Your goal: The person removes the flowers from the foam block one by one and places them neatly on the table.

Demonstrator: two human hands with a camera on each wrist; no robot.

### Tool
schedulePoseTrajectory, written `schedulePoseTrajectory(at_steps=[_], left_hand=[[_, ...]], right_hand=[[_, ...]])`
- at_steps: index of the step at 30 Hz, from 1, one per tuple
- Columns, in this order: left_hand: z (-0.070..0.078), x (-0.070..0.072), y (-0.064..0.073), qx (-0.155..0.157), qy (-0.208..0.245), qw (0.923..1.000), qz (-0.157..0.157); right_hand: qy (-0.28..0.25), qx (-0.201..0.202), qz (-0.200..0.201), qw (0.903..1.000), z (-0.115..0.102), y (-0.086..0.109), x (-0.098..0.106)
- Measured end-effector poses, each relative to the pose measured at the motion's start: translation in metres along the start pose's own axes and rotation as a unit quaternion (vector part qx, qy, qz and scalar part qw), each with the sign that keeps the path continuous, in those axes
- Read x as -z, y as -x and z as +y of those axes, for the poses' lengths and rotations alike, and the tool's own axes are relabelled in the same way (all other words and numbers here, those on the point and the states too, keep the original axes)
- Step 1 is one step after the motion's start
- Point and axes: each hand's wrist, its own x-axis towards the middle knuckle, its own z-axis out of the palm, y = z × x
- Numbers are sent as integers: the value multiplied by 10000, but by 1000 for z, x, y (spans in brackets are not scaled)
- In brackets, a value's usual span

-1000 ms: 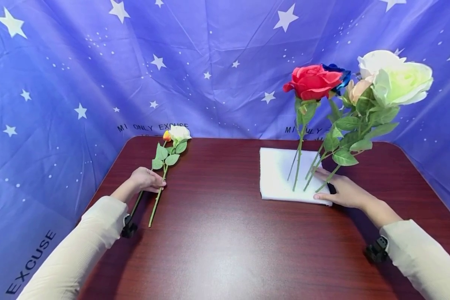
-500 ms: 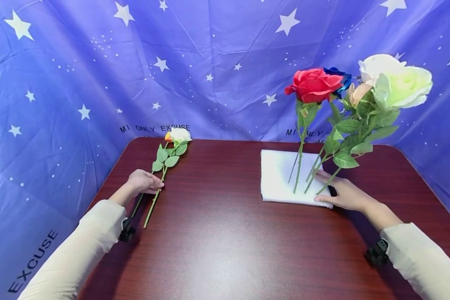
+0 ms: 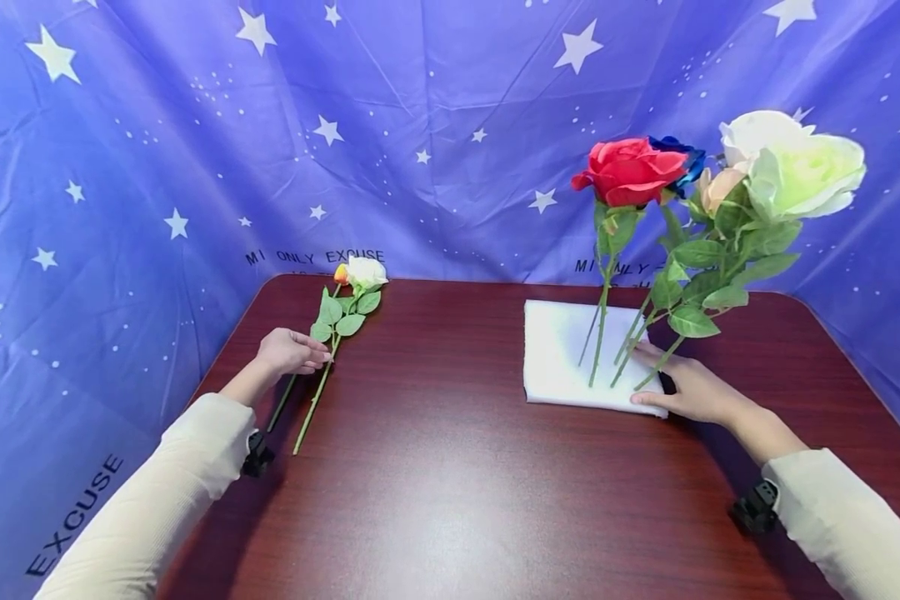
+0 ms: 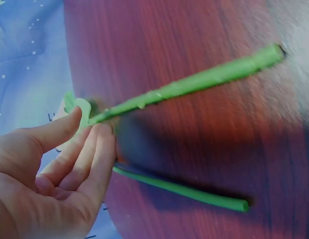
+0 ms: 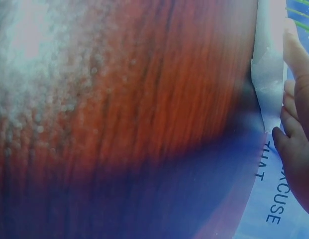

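"Holding what at ten o'clock on the table [image 3: 435, 375]?"

"Pinching white rose [image 3: 367, 272] by stem [image 4: 179, 89] with left hand [image 3: 291, 352] (perhaps sparing petals)."

"At two?"

"Resting right hand [image 3: 686, 387], outspread, on foam block [image 3: 553, 358], likely steadying flowers [image 3: 630, 172]."

White rose [image 3: 367, 272], green stem [image 4: 194, 83]; white block [image 3: 558, 354]; blue star-patterned cloth [image 3: 435, 92]

It looks like a draped booth: star-printed cloth [image 3: 480, 208] surrounds three sides of the table [image 3: 420, 467].
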Motion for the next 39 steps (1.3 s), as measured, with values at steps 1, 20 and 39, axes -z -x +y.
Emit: schedulePoseTrajectory(at_steps=[1, 20, 39], left_hand=[[2, -1, 0, -28, -4, 10000, 77], [64, -86, -19, -2021, -100, 9786, -378], [145, -200, -25, -2504, 1355, 9533, -1002]], right_hand=[[5, 13, 9, 10000, 0, 0, 0], [24, 85, 8, 10000, 2, 0, -1], [46, 55, -20, 10000, 2, 0, 0]])
